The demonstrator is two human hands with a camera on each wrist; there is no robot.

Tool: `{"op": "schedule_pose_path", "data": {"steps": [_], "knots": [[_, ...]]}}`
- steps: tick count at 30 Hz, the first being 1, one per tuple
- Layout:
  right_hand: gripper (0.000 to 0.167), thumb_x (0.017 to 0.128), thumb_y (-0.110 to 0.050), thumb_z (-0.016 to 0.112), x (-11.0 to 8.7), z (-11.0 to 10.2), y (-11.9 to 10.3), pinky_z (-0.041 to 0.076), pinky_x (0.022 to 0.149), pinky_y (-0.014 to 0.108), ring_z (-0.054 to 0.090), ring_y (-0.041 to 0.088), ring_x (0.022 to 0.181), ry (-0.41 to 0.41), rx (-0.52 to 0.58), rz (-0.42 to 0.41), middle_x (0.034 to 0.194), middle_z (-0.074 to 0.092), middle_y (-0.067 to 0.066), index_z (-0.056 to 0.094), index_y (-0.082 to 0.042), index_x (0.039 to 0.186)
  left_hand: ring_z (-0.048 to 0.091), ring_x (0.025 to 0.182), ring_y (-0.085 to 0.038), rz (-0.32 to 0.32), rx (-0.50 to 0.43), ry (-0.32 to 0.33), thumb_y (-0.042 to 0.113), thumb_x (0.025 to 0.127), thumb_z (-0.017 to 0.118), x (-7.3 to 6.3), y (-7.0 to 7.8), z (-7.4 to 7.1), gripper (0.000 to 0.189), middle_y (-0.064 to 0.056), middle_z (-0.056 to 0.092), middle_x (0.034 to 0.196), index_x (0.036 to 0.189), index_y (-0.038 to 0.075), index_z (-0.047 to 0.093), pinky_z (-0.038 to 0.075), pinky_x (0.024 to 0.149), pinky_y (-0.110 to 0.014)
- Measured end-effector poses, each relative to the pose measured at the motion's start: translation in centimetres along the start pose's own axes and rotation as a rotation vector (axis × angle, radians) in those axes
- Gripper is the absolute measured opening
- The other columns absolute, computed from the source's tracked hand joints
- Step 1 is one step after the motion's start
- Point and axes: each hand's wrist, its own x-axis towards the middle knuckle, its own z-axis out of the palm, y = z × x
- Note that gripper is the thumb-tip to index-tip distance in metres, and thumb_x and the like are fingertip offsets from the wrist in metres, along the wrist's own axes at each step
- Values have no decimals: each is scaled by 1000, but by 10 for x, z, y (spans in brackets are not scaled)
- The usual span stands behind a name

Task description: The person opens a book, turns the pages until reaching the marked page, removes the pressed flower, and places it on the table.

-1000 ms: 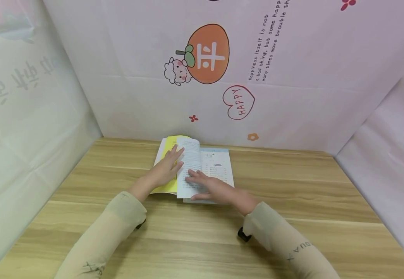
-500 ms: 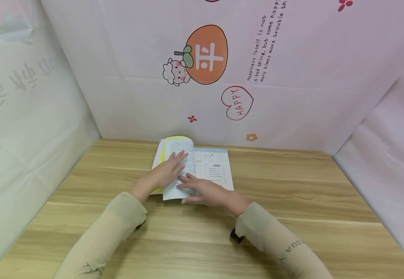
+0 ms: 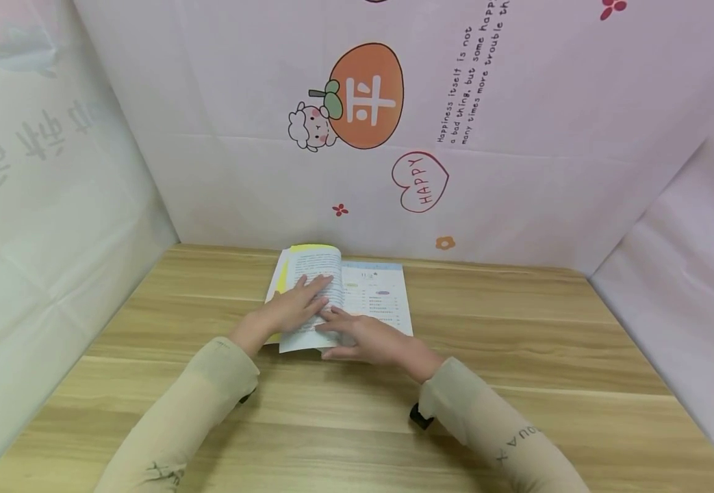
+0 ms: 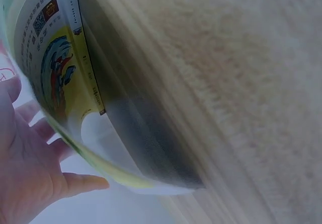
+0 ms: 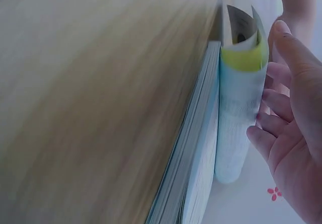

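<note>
An open paperback book lies on the wooden table near the back wall, its printed right page showing a small purple mark. Over its left side curves a white printed leaf, with a yellow leaf peeking out beneath. My left hand rests on the white leaf with fingers spread. Close to the book's middle, my right hand touches the same leaf with extended fingers. In the left wrist view the bent cover shows a yellow picture and a QR code. The thick page block appears in the right wrist view.
The wood-grain table spreads around the book. Behind it stands a white wall sheet with cartoon prints, and similar white sheets flank both sides. A black wrist strap shows below the right sleeve.
The white leaf has swung left over the yellow one, uncovering more of the right page. My right hand has shifted left with it, and the left hand now lies on top of the leaf.
</note>
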Motion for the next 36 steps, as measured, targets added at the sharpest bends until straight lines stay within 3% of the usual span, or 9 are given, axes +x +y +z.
{"op": "schedule_pose_path", "data": {"steps": [8, 14, 22, 25, 36], "knots": [[59, 98, -37, 70, -19, -9, 18, 39, 114, 48, 36, 30, 148, 22, -46, 28, 161, 40, 10, 56, -10, 148, -1, 152, -49, -22, 22, 1, 41, 112, 36, -2, -3, -2, 61, -16, 10, 170, 166, 20, 19, 0, 106, -84], [59, 97, -36, 72, -36, -17, 32, 40, 113, 47, 45, 31, 143, 1, -29, 96, 157, 45, 14, 56, -8, 148, -1, 150, -54, -54, 33, -9, 42, 111, 38, -2, -8, -3, 63, -15, 6, 171, 166, 18, 17, 0, 107, -83], [66, 94, -35, 76, -57, -25, 46, 33, 116, 54, 33, 40, 148, -93, -36, 221, 160, 40, 16, 54, -8, 149, -3, 149, -56, -89, 21, -59, 39, 111, 43, -3, -18, -1, 68, -19, 0, 170, 166, 12, 14, 5, 114, -76], [69, 91, -36, 79, -62, -26, 50, 32, 116, 57, 33, 44, 147, -117, -62, 216, 159, 39, 20, 55, -6, 148, -6, 148, -58, -78, -15, -77, 37, 111, 42, -3, -21, -1, 69, -24, -3, 168, 165, 8, 11, 7, 116, -73], [73, 88, -37, 83, -72, -30, 57, 31, 118, 54, 33, 41, 148, -131, -77, 230, 160, 37, 21, 55, -4, 147, -8, 150, -53, -64, -62, -85, 33, 112, 40, -2, -21, -1, 68, -26, -7, 167, 164, 3, 8, 2, 120, -64]]}}
